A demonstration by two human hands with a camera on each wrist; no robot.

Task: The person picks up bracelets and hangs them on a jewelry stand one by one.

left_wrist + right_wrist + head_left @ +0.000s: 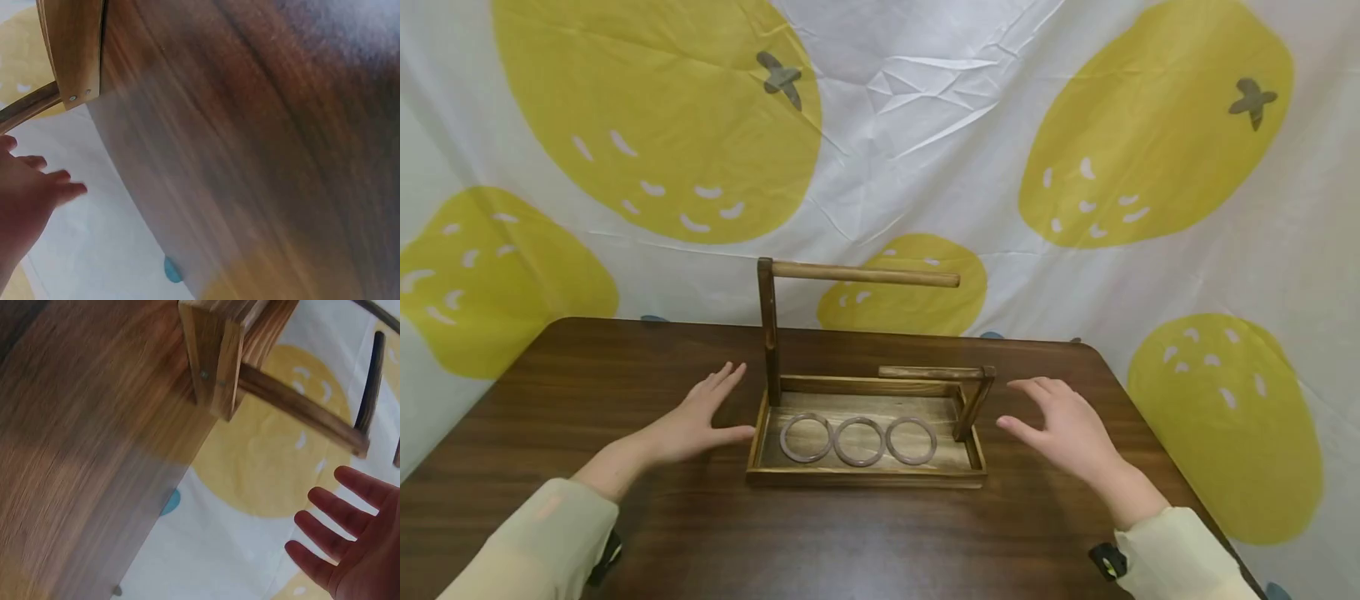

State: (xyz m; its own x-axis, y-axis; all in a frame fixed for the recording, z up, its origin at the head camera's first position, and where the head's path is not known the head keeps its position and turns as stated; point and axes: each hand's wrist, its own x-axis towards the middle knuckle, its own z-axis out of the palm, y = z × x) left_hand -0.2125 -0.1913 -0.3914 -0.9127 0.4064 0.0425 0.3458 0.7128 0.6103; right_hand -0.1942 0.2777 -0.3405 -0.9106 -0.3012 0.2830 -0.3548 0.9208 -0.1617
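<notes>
A wooden tray stand (865, 478) sits on the table. Three mauve-grey rings, perhaps bangles, lie flat in a row inside it: a left ring (783, 439), a middle ring (859, 463) and a right ring (912, 462). A tall post (768, 333) at the left end carries a long bar (865, 273); a shorter post (974, 404) at the right carries a short bar (932, 372). My left hand (700, 423), fingers extended, is beside the tray's left end, thumb close to its wall. Across from it, my right hand (1063, 427) hovers off the right end, holding nothing.
The dark brown wooden table (865, 542) has rounded far corners. Behind it hangs a white cloth (917, 158) printed with yellow fruit. Both bars stick out over the tray, each with one free end. Dark bands show at both sleeve cuffs.
</notes>
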